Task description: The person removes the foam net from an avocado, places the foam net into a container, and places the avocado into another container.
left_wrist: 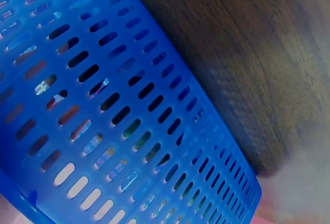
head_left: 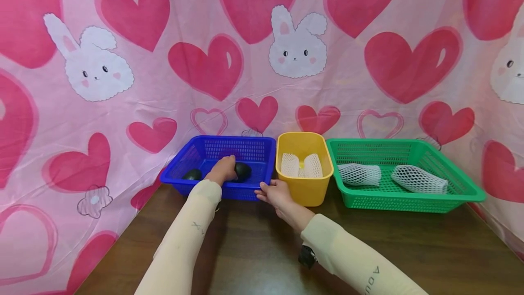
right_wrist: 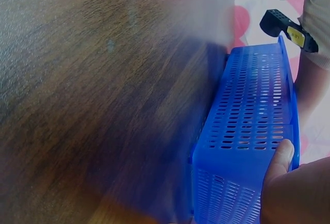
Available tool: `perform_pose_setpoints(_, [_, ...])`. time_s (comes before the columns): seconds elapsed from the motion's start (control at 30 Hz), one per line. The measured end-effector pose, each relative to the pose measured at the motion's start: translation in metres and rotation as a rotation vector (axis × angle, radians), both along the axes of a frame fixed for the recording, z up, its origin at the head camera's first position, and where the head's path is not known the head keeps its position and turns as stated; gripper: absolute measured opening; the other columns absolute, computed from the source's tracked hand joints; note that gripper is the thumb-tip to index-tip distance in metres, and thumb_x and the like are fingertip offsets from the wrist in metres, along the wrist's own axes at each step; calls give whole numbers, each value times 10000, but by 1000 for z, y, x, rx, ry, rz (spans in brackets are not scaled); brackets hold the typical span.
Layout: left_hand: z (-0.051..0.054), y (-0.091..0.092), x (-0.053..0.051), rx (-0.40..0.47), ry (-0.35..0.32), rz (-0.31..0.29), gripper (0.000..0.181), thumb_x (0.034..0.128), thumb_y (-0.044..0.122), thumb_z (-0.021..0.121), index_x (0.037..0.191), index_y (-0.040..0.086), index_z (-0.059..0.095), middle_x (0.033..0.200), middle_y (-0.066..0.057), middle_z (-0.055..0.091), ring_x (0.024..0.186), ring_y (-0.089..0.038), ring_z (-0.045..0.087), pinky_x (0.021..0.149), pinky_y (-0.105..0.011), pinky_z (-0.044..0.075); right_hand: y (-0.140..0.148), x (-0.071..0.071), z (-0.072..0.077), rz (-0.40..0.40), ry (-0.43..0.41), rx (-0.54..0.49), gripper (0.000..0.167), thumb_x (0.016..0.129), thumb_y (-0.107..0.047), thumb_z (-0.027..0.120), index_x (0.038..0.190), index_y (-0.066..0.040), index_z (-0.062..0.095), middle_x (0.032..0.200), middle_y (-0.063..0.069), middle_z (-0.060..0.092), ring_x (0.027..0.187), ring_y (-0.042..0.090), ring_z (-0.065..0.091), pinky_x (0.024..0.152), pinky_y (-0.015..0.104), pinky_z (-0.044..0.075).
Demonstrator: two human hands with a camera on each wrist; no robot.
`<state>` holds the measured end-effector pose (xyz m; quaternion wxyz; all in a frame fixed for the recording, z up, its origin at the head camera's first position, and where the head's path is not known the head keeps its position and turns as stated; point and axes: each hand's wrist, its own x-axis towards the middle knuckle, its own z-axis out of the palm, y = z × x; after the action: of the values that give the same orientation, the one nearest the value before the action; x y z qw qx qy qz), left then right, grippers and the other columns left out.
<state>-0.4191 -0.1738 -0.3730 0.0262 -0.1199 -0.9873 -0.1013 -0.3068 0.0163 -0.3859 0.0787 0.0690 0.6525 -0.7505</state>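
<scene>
In the head view my left hand (head_left: 224, 169) reaches over the front rim of the blue basket (head_left: 241, 185) and grips a dark oval fruit (head_left: 243, 172) inside it. A second dark fruit (head_left: 192, 175) lies at the basket's left. My right hand (head_left: 282, 198) pinches the basket's front right corner. The right wrist view has the thumb of that hand (right_wrist: 296, 190) against the outside of the blue basket (right_wrist: 247, 100). Only the perforated blue wall (left_wrist: 124, 105) and the table appear in the left wrist view, with the left hand's fingers hidden.
A yellow bin (head_left: 304, 190) with white foam nets (head_left: 313, 165) stands right of the blue basket. Beyond it, a green basket (head_left: 403, 201) holds two net-wrapped items (head_left: 417, 180). All stand on a brown wooden table (head_left: 254, 249) before a patterned pink cloth (head_left: 254, 76).
</scene>
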Motion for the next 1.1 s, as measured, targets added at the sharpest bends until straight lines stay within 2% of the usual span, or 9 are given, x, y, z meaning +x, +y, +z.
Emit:
perform_pose_setpoints(0.17, [3,-4,3,4,3,-15,486,754,118,814,1108,-71,539,1110,-261,608,1061,-396,580,956,-479,435,0,0,-1,4,-1,-10,320,979,-94,578,1222,111,539,970,183,683,863,227,696,747,293,552])
perform_pose_setpoints(0.37, [6,-5,7,16,9,-52,585,792,132,798,1242,-98,504,1204,-274,578,1139,-401,544,1012,-487,393,2,0,0,21,11,-21,302,981,-79,569,1210,117,535,954,183,676,925,290,688,752,306,553])
perform_pose_setpoints(0.57, [7,-9,13,23,45,-104,598,802,151,795,1266,-92,506,1229,-260,577,1161,-388,541,1019,-474,390,9,3,0,66,61,-7,312,974,-35,565,1213,155,503,892,161,668,807,227,687,742,319,557])
perform_pose_setpoints(0.8, [18,-9,22,93,69,-153,591,836,172,770,1294,-83,498,1275,-254,559,1208,-380,513,1040,-474,368,22,11,3,125,89,79,310,965,-54,588,1192,142,510,913,176,685,842,272,686,742,335,560])
perform_pose_setpoints(0.93, [25,-9,27,151,103,-194,581,834,161,771,1287,-90,507,1249,-254,576,1169,-372,542,1011,-472,397,29,17,8,165,96,135,283,968,-94,596,1159,110,547,918,165,688,890,312,682,767,356,557])
perform_pose_setpoints(1.1, [28,-9,34,208,155,-235,587,816,162,789,1273,-97,528,1236,-239,592,1137,-344,577,988,-441,425,41,25,18,207,139,171,256,967,-112,602,1131,83,580,928,155,689,854,263,689,820,424,538])
